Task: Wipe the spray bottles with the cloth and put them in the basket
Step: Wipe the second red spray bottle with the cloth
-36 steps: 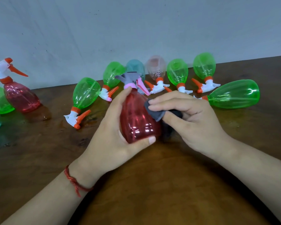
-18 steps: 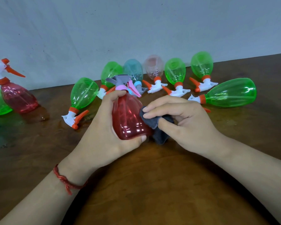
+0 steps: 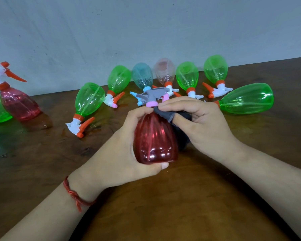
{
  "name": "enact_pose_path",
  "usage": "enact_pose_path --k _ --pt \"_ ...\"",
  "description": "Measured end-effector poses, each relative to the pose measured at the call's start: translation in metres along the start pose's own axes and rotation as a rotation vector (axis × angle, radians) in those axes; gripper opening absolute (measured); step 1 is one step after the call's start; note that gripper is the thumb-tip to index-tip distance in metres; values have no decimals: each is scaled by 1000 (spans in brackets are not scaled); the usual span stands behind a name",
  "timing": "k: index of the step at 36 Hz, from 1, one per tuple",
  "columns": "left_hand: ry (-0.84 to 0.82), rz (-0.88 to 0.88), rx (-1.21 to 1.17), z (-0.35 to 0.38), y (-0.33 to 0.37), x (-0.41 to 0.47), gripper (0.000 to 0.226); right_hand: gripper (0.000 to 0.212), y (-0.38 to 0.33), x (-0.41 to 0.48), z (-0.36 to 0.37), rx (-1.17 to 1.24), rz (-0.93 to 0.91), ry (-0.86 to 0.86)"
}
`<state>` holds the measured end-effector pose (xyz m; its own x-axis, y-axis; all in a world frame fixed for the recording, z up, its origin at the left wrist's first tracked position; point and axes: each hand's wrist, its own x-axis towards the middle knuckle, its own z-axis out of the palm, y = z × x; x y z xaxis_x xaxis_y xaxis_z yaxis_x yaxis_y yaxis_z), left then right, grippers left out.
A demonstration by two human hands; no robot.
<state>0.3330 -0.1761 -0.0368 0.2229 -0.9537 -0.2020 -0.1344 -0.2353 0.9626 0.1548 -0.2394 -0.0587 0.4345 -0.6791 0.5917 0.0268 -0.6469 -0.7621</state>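
**Trainee:** Where is the red bottle (image 3: 155,140), and what holds it?

**Technician:** It is in front of the person and appears to be lifted just clear of the counter (image 3: 163,206). The left hand (image 3: 118,153) is wrapped round its body from the left, with the thumb under the base.

**Trainee:** And the right hand (image 3: 203,126)?

**Technician:** It is at the right of the red bottle. Its fingers are pressed together and pinch the grey cloth (image 3: 165,114) against the neck, just below the pink collar.

**Trainee:** Orientation?

**Technician:** The long axis runs away from the person — base nearest, spray head (image 3: 151,95) farthest. The nozzle appears to point left and the pink trigger right.

**Trainee:** What does the next stroke turn on?

**Technician:** As a judgement: the cloth sits at the far end of that axis, so the rest of the body lies toward the base, down the right flank. The right hand is nearer that surface. The left hand covers the other flank and would have to turn the red bottle about its long axis to expose it.

**Trainee:** The basket?

**Technician:** Not in view. Beyond the red bottle, other bottles lie on their sides — one large green bottle (image 3: 247,99) is to its right.
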Motion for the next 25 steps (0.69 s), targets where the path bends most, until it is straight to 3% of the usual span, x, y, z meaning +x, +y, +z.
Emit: enact_pose_path --k 2,4,5,6,7,8,9,10,14,20,23,25 --pt "-59 155 -19 2 3 -8 45 32 2 1 -2 -5 17 -14" --pt "-15 268 -133 2 1 -19 65 34 2 0 -1 -47 -34 -14" --pt "54 329 5 -1 -2 -30 71 36 1 -1 -1 -47 -43 -25" --pt "97 380 234 -8 -8 -27 61 37 -1 -2 -2 -63 -61 -45" --pt "126 485 437 -17 -11 -29 26 39 -2 -3 -2 -87 -90 -66" --pt "98 505 522 -21 -11 -28 33 40 -3 -5 -2 -105 -113 -85" --pt "128 529 642 -30 -19 -23 81 40 -5 -6 -1 -113 -132 -103" --pt "128 546 707 -40 -30 -19 105 39 -6 -6 0 -136 -164 -120" --pt "189 564 547 -46 -30 -13 114 39 -9 -8 2 -216 -262 -168" --pt "199 499 521 -42 -29 -19 111 41 -6 -9 2 -233 -273 -151" --pt "157 526 548 -37 -28 -31 112 42 -2 -8 1 -195 -210 -128" --pt "80 384 580 -39 -23 -10 125 43 2 -6 0 -153 -127 -119"
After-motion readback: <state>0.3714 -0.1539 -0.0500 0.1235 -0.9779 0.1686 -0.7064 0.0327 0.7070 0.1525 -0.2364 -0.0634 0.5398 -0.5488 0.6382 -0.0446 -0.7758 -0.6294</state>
